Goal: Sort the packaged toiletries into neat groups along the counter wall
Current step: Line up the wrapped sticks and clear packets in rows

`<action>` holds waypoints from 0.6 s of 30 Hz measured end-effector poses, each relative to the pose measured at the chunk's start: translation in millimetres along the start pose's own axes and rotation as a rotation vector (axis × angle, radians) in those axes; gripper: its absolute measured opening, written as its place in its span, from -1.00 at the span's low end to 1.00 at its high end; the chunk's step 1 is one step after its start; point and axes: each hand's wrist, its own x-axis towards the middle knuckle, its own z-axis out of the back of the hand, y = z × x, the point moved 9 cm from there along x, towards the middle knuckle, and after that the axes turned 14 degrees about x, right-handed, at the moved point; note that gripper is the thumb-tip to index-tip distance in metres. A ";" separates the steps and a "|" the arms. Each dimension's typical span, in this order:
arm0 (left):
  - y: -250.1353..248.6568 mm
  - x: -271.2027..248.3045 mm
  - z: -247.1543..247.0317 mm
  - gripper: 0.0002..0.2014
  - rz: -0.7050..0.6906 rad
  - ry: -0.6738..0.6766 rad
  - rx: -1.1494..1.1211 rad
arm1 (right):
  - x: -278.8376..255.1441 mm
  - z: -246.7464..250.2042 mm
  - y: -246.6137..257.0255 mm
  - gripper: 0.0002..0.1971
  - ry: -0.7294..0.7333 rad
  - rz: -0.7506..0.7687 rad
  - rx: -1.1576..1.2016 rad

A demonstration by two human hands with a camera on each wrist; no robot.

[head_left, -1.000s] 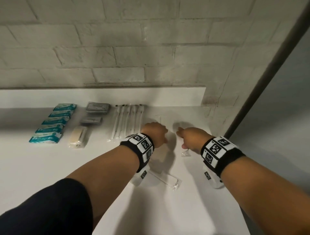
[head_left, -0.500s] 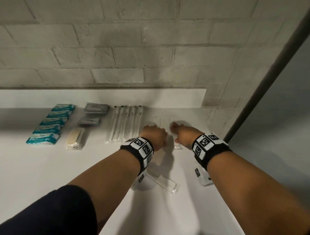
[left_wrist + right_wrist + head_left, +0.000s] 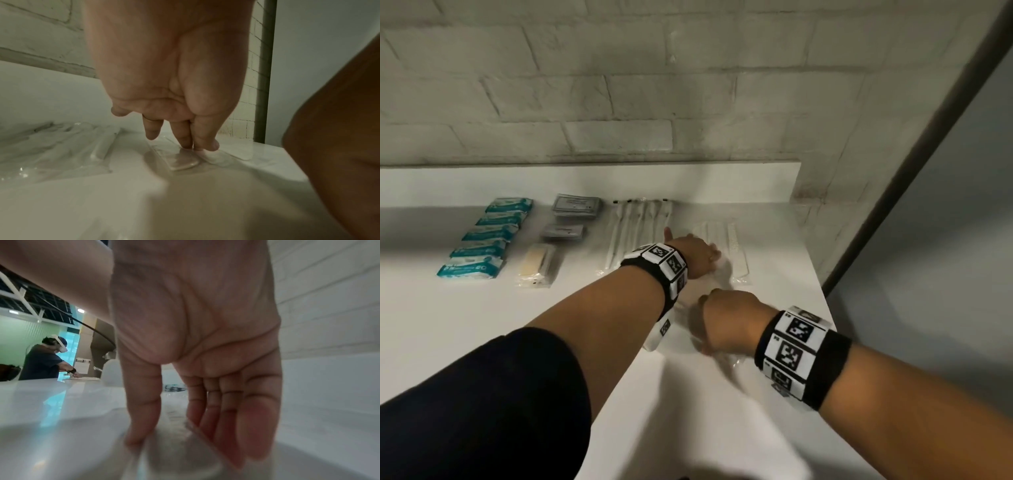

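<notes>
Sorted rows lie along the counter wall: teal packets (image 3: 482, 240), grey sachets (image 3: 575, 207), a beige packet (image 3: 537, 265), bagged toothbrushes (image 3: 640, 233) and bagged white combs (image 3: 736, 246). My left hand (image 3: 695, 245) reaches to the comb group. In the left wrist view its straight fingers (image 3: 185, 142) press on a clear-wrapped comb (image 3: 183, 160). My right hand (image 3: 709, 342) is nearer to me, down on a loose clear packet (image 3: 731, 365). In the right wrist view the thumb and fingers (image 3: 216, 426) pinch that packet (image 3: 174, 456) from both sides; its contents are blurred.
The white counter (image 3: 756, 428) ends at its right edge (image 3: 822, 294) beside a dark vertical post (image 3: 914, 161). A raised white ledge (image 3: 688, 181) runs under the brick wall. Another person (image 3: 45, 360) works at a far counter in the right wrist view.
My right hand drew back from the comb group toward me and came down on the loose clear packet. My left hand slid forward onto the combs near the wall.
</notes>
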 end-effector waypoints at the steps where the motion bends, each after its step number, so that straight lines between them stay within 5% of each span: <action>1: -0.4 -0.3 0.2 -0.52 -0.003 0.005 0.000 | -3.7 1.8 0.0 -0.72 0.011 0.009 -0.015; 8: 1.6 1.6 -3.0 -0.55 0.000 0.037 -0.032 | -29.5 13.5 -33.4 -0.70 -0.034 -0.031 0.045; 14: 4.3 0.4 -0.8 -0.54 0.014 0.000 -0.081 | -32.3 36.7 -117.7 -0.79 0.044 -0.302 0.105; 18: 3.7 -1.5 0.5 -0.51 0.010 -0.024 -0.088 | -33.8 66.3 -164.4 -0.71 -0.205 -0.498 0.479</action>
